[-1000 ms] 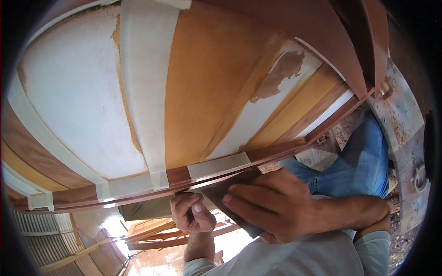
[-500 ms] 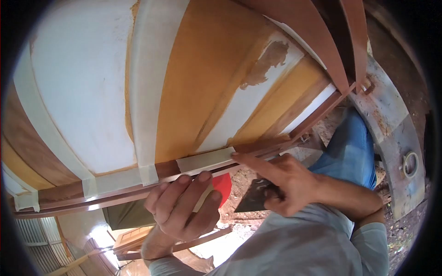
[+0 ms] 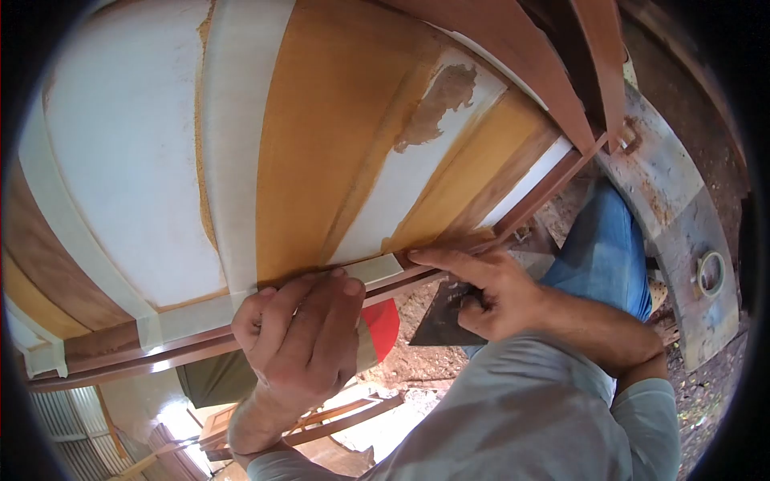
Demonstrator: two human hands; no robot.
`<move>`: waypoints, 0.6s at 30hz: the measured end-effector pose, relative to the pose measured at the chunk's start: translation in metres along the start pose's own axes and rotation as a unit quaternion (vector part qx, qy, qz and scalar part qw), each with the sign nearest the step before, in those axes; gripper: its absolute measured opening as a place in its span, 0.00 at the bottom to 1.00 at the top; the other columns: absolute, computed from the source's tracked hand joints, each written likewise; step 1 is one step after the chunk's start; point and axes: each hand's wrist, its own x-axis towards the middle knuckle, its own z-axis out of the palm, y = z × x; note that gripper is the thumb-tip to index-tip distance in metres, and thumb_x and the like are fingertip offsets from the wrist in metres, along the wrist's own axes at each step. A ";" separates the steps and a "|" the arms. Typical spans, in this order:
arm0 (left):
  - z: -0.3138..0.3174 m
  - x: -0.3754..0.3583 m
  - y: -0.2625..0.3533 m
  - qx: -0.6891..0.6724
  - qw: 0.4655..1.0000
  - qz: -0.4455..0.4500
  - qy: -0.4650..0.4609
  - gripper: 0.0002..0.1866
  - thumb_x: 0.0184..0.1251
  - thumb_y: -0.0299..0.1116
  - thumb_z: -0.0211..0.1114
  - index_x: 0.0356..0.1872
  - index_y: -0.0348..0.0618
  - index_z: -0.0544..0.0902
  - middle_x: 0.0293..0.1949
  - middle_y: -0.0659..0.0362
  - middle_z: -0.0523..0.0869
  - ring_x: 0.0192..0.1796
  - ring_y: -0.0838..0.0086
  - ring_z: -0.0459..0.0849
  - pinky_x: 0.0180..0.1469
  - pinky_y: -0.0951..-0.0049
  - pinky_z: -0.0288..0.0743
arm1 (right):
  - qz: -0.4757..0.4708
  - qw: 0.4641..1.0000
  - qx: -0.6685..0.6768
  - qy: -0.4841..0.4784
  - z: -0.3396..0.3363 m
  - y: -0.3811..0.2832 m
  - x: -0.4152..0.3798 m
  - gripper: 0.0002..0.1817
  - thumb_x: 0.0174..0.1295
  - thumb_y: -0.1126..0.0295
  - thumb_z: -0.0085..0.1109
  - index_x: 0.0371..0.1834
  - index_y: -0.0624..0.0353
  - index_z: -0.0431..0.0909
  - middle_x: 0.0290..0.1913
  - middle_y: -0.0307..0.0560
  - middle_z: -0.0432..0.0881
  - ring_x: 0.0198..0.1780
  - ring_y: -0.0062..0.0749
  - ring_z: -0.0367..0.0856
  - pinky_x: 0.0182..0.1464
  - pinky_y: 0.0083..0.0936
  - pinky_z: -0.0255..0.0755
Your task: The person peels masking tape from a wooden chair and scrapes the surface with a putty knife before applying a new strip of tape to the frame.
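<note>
A strip of masking tape [image 3: 380,268] runs along the wooden rail [image 3: 405,280] at the lower edge of a curved, patchily filled wooden panel [image 3: 313,144]. My left hand [image 3: 301,341] presses its bent fingertips onto the tape, covering part of it; nothing shows gripped in it. Beyond the tape's right end, the stretched index finger of my right hand [image 3: 505,293] touches the rail. Its other fingers are curled around a dark, flat, blade-like tool [image 3: 437,317], whose handle is hidden in the hand.
More masking tape [image 3: 241,120] crosses the panel. Brown curved timbers [image 3: 513,48] rise at the upper right. A tape roll [image 3: 711,273] lies on a long stained board [image 3: 670,184] to my right. Something red [image 3: 385,327] shows below the rail.
My left hand has moved up from below the rail onto the tape, its fingertips now against it. My right hand and the dark tool have shifted slightly upward.
</note>
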 end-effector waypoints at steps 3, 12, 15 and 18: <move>0.006 0.001 0.000 -0.016 0.999 -0.022 0.038 0.14 0.60 0.27 0.78 0.48 0.42 0.92 0.41 0.63 0.93 0.47 0.72 0.86 0.59 0.63 0.65 | -0.007 1.000 0.019 0.021 -0.004 0.003 0.002 0.30 0.48 0.82 0.56 0.60 0.61 0.82 0.25 0.50 0.83 0.23 0.46 0.83 0.29 0.37 0.77; 0.010 0.012 0.004 -0.001 0.998 -0.037 0.053 0.17 0.62 0.35 0.82 0.51 0.44 0.91 0.37 0.67 0.93 0.42 0.74 0.83 0.57 0.64 0.65 | -0.030 0.997 -0.004 0.075 0.019 -0.009 0.033 0.07 0.70 0.72 0.67 0.49 0.58 0.84 0.26 0.49 0.86 0.25 0.46 0.87 0.27 0.39 0.78; 0.013 0.014 0.001 0.007 0.997 -0.020 0.074 0.16 0.62 0.32 0.81 0.51 0.46 0.92 0.33 0.69 0.90 0.39 0.76 0.84 0.51 0.66 0.62 | -0.045 0.992 -0.029 0.116 0.035 -0.014 0.047 0.06 0.70 0.71 0.68 0.46 0.57 0.83 0.26 0.48 0.86 0.26 0.46 0.88 0.28 0.41 0.79; 0.012 0.011 0.000 0.019 0.998 -0.009 0.061 0.17 0.63 0.34 0.81 0.52 0.45 0.91 0.35 0.67 0.91 0.41 0.74 0.84 0.54 0.64 0.64 | -0.038 0.993 -0.037 0.110 0.043 -0.017 0.054 0.06 0.69 0.71 0.69 0.45 0.57 0.82 0.25 0.48 0.87 0.27 0.47 0.89 0.28 0.42 0.79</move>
